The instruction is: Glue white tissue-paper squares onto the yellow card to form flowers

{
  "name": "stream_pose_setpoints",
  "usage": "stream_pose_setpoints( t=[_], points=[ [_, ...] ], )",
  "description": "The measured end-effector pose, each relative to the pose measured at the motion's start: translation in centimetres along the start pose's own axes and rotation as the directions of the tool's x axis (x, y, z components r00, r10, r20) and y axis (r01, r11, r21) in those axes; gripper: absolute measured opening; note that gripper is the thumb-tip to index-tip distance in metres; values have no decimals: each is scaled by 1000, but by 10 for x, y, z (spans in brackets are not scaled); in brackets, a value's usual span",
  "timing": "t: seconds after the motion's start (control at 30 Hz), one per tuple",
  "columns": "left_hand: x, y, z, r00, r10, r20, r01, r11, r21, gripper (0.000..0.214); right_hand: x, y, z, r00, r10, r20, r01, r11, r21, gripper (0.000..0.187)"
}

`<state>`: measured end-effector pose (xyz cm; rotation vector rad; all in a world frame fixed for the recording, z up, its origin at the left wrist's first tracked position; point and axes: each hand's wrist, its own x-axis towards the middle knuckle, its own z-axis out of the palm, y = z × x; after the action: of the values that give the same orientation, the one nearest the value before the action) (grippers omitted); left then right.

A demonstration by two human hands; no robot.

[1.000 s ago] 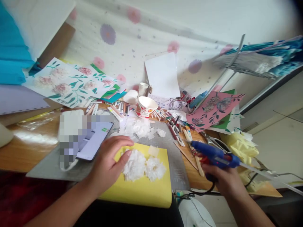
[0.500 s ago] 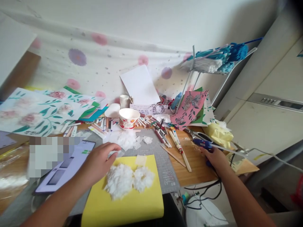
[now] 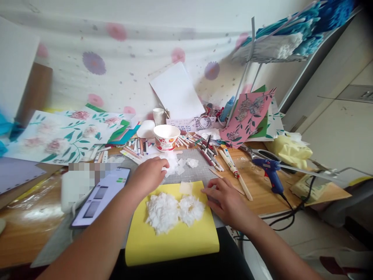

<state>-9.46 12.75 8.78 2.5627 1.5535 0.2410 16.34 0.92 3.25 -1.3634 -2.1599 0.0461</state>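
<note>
My left hand (image 3: pixel 151 174) reaches over the pile of thin white paper pieces (image 3: pixel 173 165), its fingers curled and closed at the pile's left side. What lies between its fingertips is hidden. My right hand (image 3: pixel 229 200) has loosely bent, parted fingers and holds nothing. Its fingertips are at the right edge of the yellow paper (image 3: pixel 175 249). Two ruffled clusters of white paper pieces, a large one (image 3: pixel 162 213) and a smaller one (image 3: pixel 191 210), sit on this sheet. Above the smaller one is a pale square (image 3: pixel 186 188). The blue glue gun (image 3: pixel 271 173) rests at the right.
A phone (image 3: pixel 100 198) lies left of the yellow paper. Behind the pile are a paper bowl (image 3: pixel 166 137) and several markers (image 3: pixel 208 157). Scissors (image 3: pixel 258 153) and a wooden tool (image 3: pixel 236 175) lie right. Black cable (image 3: pixel 294 217) hangs off the edge. Flower pictures (image 3: pixel 55 136) stand left.
My right hand has let go of the glue gun and moved left to the yellow paper's edge. My left hand has moved onto the white pieces. The view has shifted.
</note>
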Motion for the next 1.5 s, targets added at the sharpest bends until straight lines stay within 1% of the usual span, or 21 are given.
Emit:
stream_pose_setpoints(
  t=[0.03, 0.1, 0.17, 0.23, 0.3, 0.37, 0.5, 0.67, 0.77, 0.83, 0.87, 0.9, 0.93, 1.0, 1.03, 1.07, 1.13, 1.23, 1.33, 1.43, 1.5],
  points=[
    [0, 2, 2, 1000, 22, 19, -21, 1000, -5, 23, 6, -1, 2, 1000, 10, -21, -9, 1000, 7, 14],
    [-1, 8, 7, 994, 87, 68, -86, 996, -28, 21, 11, 3, 7, 985, 57, -164, -51, 998, 42, 15],
    [-1, 15, 11, 981, 159, 113, -154, 987, -54, 18, 10, 12, 8, 937, 126, -327, -102, 991, 88, 15],
    [0, 23, 17, 970, 202, 136, -194, 979, -71, 21, 4, 24, 6, 898, 190, -396, -166, 982, 93, 13],
    [1, 29, 23, 967, 212, 141, -203, 976, -76, 22, -3, 36, 2, 895, 243, -374, -248, 968, 35, 15],
    [2, 33, 29, 969, 205, 136, -195, 977, -81, 18, -9, 45, -2, 917, 274, -289, -307, 949, -77, 18],
    [1, 35, 37, 979, 176, 105, -164, 980, -115, 9, -14, 50, -1, 960, 264, -98, -281, 914, -291, 17],
    [4, 27, 41, 982, 177, 65, -160, 965, -209, 12, -4, 53, 1, 955, 284, -90, -298, 906, -301, 22],
    [6, 22, 41, 987, 160, 32, -145, 952, -271, 17, 1, 56, -6, 956, 280, -84, -293, 916, -274, 31],
    [5, 20, 39, 989, 144, 15, -132, 938, -321, 16, 3, 54, -12, 955, 279, -99, -294, 936, -193, 34],
    [4, 20, 37, 991, 135, 9, -124, 929, -349, 14, 4, 51, -15, 949, 293, -115, -302, 950, -76, 31],
    [2, 20, 34, 992, 125, 6, -113, 919, -378, 13, 5, 47, -16, 937, 323, -129, -312, 945, 100, 28],
    [-1, 21, 31, 993, 114, 5, -102, 909, -404, 11, 5, 41, -16, 919, 371, -131, -316, 895, 316, 25],
    [-8, 24, 25, 996, 94, 10, -79, 893, -444, 9, 7, 28, -12, 876, 477, -74, -297, 654, 696, 17],
    [-13, 26, 22, 996, 87, 10, -73, 887, -456, 8, 8, 22, -7, 856, 516, -37, -285, 531, 798, 16],
    [-17, 29, 20, 996, 87, 5, -75, 885, -460, 8, 8, 16, -2, 838, 545, -17, -268, 439, 858, 18],
    [-26, 34, 17, 994, 110, -20, -107, 895, -432, 10, 10, 7, 9, 809, 587, -39, -218, 361, 907, 23],
    [-36, 40, 18, 985, 152, -79, -170, 932, -320, 13, 9, 3, 20, 768, 628, -126, -143, 360, 922, 20],
    [-45, 45, 24, 979, 172, -112, -194, 953, -233, 14, 6, 1, 22, 749, 629, -208, -107, 425, 899, 12],
    [-51, 47, 31, 972, 184, -148, -210, 960, -185, 14, 6, -6, 20, 764, 583, -277, -77, 509, 858, 12],
    [-53, 48, 35, 961, 185, -207, -224, 957, -185, 14, 9, -13, 19, 782, 552, -290, -54, 524, 850, 14]
  ],
)
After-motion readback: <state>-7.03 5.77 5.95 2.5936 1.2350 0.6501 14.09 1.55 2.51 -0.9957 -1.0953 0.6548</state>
